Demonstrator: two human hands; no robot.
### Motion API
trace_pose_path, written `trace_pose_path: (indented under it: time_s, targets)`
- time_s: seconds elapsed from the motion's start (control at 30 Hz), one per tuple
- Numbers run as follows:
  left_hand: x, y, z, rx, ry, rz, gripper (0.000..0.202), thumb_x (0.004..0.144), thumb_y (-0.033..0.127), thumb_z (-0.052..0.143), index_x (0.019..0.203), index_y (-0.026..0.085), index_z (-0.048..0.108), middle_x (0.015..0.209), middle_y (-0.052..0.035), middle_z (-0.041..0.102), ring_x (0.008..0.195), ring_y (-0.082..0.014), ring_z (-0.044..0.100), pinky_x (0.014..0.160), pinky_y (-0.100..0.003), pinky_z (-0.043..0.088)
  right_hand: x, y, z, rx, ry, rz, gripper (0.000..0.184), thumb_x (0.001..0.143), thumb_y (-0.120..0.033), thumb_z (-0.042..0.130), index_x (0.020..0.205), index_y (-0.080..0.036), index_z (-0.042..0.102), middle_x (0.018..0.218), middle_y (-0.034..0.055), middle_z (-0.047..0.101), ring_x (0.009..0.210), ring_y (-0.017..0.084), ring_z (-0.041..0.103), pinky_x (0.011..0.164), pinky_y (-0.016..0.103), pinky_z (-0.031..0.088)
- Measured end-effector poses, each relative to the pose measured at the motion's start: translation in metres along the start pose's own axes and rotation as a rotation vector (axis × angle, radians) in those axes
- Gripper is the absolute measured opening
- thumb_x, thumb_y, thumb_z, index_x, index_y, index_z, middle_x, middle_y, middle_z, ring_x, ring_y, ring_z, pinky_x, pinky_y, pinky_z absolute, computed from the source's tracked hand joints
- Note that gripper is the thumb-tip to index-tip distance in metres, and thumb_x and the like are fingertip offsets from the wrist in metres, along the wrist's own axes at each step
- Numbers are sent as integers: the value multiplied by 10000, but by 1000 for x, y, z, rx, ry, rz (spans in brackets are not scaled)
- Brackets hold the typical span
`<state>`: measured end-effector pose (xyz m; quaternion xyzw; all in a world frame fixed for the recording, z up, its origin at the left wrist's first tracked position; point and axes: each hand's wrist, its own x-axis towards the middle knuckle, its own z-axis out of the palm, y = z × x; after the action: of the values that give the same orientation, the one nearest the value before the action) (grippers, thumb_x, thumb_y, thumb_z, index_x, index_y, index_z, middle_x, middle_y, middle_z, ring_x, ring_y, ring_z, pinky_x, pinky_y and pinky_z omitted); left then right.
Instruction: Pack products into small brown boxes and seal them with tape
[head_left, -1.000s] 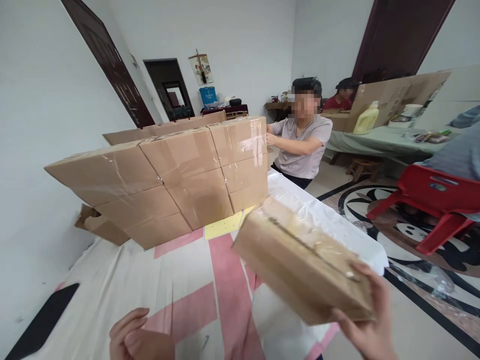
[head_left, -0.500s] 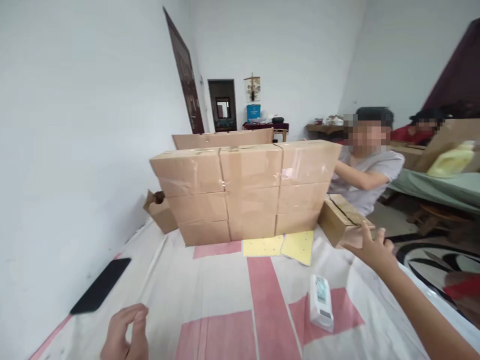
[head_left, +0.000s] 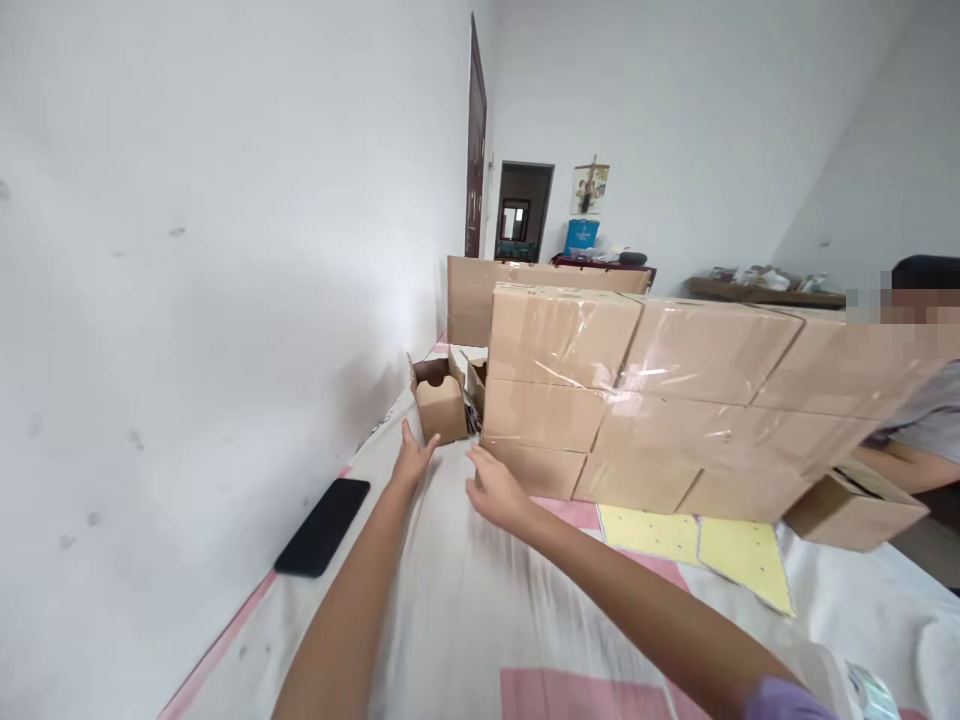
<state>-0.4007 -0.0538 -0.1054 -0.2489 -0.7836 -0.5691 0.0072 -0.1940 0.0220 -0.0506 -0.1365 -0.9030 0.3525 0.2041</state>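
Observation:
Both my arms stretch out over the white and pink table cover (head_left: 450, 610). My left hand (head_left: 414, 460) is open, fingers spread, its tips just short of a small open cardboard box (head_left: 441, 403) by the wall. My right hand (head_left: 496, 487) is open and empty, close to the lower left corner of a stack of taped cardboard boxes (head_left: 637, 400). One taped box (head_left: 851, 508) lies at the right end of the stack.
A black phone (head_left: 322, 526) lies on the table beside the white wall at left. Two yellow sheets (head_left: 701, 543) lie in front of the stack. Another person (head_left: 919, 400) sits behind the boxes at right. More cardboard (head_left: 517, 280) stands behind the stack.
My right hand let go of the taped box at the stack's right end and swung left. My left hand reached forward to the small open box. My view turned left.

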Motion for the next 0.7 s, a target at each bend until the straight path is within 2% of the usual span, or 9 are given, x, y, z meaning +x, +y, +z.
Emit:
trace_pose_path:
  time_s: [0.07,0.17,0.23,0.3,0.4,0.5,0.57,0.63,0.7]
  targets:
    - [23,-7,22,-76,-7,-10,701,961,449,512,1502,76,268,1564,-256,407,1433,-247,445,1143,-359,384,54,-1,34,12,80,120,722,823,-117,578,1519,-99,390,1576,206,412,1520,347,304,1249,539,281]
    - [42,-20,41,-174,-9,-7,594,1015,394,383,1539,124,308,1556,-185,463,1417,-251,469,1164,-395,366,122,13,61,13,257,278,834,810,-62,552,1581,-76,234,1587,238,369,1539,366,244,1238,578,267]
    - [48,-31,46,-213,7,-16,579,1012,414,375,1541,179,360,1533,-151,507,1404,-286,486,1167,-447,364,153,27,69,26,387,386,842,795,-30,525,1581,-53,226,1580,252,374,1528,361,273,1232,568,276]
    - [52,-40,48,-247,33,-21,572,1006,432,376,1533,211,400,1533,-130,512,1413,-298,475,1176,-452,352,174,40,73,45,496,484,811,782,-17,506,1562,-26,284,1554,261,416,1495,350,348,1219,540,301]
    - [57,-47,51,-310,57,-5,558,996,432,399,1514,229,443,1546,-96,504,1429,-274,456,1193,-409,333,186,56,79,82,589,572,673,820,-54,490,1493,-53,454,1444,223,567,1380,313,512,1172,472,382]
    - [62,-50,53,-394,87,3,571,980,451,440,1494,206,464,1573,-97,468,1466,-248,404,1215,-373,299,185,57,87,109,600,586,496,929,-156,420,1386,-124,610,1355,168,656,1286,286,593,1113,433,443]
    - [66,-53,51,-461,128,-4,580,969,489,453,1465,190,487,1581,-117,451,1470,-246,394,1211,-369,304,181,49,94,117,584,566,469,971,-207,377,1345,-157,655,1395,146,633,1333,284,552,1126,430,424]
    - [69,-54,47,-526,175,-26,587,949,540,463,1390,161,543,1502,-164,528,1400,-273,479,1173,-398,364,178,36,100,123,554,511,462,978,-218,384,1347,-164,657,1460,128,585,1406,268,477,1171,415,371]
    - [71,-54,38,-584,227,-57,594,918,591,482,1280,136,601,1346,-186,631,1273,-296,579,1108,-433,431,174,19,102,136,503,426,455,971,-201,410,1352,-141,651,1492,125,557,1441,245,433,1211,395,312]
